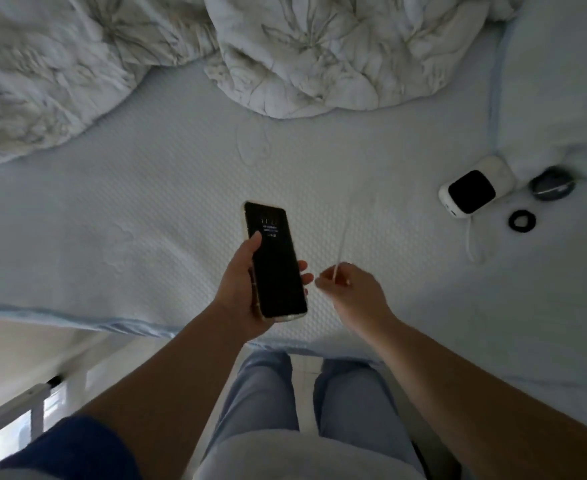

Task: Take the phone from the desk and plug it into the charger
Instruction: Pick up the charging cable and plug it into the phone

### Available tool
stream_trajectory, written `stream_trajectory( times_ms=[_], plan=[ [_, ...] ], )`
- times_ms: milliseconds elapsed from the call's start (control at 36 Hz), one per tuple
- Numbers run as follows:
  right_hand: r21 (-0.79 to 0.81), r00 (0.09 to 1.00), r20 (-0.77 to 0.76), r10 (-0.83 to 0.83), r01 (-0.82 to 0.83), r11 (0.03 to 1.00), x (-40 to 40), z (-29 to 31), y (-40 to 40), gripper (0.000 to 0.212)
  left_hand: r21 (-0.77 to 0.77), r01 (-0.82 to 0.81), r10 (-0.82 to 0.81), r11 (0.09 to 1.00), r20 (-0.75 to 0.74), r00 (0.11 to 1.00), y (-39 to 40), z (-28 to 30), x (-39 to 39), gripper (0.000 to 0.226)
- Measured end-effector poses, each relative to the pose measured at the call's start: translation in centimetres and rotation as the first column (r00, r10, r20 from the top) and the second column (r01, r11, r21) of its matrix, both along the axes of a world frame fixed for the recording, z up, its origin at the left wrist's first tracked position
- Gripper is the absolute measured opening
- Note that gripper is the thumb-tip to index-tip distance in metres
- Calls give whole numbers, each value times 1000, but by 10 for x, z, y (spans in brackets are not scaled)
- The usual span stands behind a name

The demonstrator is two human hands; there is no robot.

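Note:
My left hand (242, 299) holds a black phone (274, 259) screen up over the near edge of the bed, thumb resting on the glass; faint text glows on its dark screen. Just to the right, my right hand (352, 292) pinches the end of a thin white charging cable (341, 242), which rises blurred from my fingers. The cable end and the phone are a short gap apart. A white power bank (475, 192) with a dark face lies on the mattress at the right, a white cable (472, 244) trailing from it.
The white mattress (129, 220) fills the middle. A crumpled duvet (285, 57) lies at the back, a pillow (562, 81) at the right. A black hair tie (522, 221) and a dark round object (552, 188) sit by the power bank. My legs stand against the bed edge.

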State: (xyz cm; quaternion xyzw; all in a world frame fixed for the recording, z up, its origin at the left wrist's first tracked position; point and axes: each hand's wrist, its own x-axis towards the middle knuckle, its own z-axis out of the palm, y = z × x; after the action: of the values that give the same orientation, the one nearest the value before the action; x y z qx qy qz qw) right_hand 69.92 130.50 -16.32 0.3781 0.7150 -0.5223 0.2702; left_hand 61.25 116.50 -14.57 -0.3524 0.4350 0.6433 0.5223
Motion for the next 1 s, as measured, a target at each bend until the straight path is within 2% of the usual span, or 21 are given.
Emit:
stream_trajectory(
  times_ms=[139,194,333,417,472,528,583,611,694,722,750,861,944,1000],
  plan=[
    [27,978,-119,172,-170,985,16,58,-28,13,214,-172,177,962,-5,984,-1,38,-7,63],
    [42,963,-171,207,-203,978,22,77,-34,20,268,-205,211,941,6,977,-3,51,-9,63],
    [105,944,-236,228,-209,972,29,117,-46,22,355,-171,185,919,-6,983,-5,91,-13,66],
    [36,959,-220,177,-173,984,31,136,-47,23,382,-149,174,912,-32,984,-7,116,-13,65],
    [-127,985,-161,64,-85,988,30,148,-45,28,405,-130,159,905,-38,987,-10,131,-12,65],
    [-330,977,-84,-196,158,931,24,161,-46,26,432,-88,117,898,-42,992,-14,147,-10,67],
    [-472,870,23,-493,444,762,17,175,-46,18,466,-19,48,885,-50,998,-19,162,-7,66],
    [-529,806,55,-589,524,668,14,183,-45,18,481,18,11,877,-57,998,-21,169,-4,65],
    [-719,615,138,-776,602,348,8,204,-43,21,499,108,-77,860,-83,994,-29,189,5,63],
    [-732,551,188,-813,631,259,6,211,-43,20,506,128,-95,853,-92,991,-31,194,9,61],
    [-717,507,214,-835,662,219,5,216,-43,20,509,143,-105,849,-103,989,-34,198,12,59],
    [-611,456,177,-872,745,266,1,231,-44,23,481,168,-129,860,-113,985,-39,207,23,57],
    [-518,386,110,-916,809,278,4,241,-46,22,439,198,-176,876,-89,980,-41,212,26,60],
    [-479,427,0,-904,794,375,8,245,-48,21,399,230,-203,888,-109,973,-41,214,26,62]
  ],
)
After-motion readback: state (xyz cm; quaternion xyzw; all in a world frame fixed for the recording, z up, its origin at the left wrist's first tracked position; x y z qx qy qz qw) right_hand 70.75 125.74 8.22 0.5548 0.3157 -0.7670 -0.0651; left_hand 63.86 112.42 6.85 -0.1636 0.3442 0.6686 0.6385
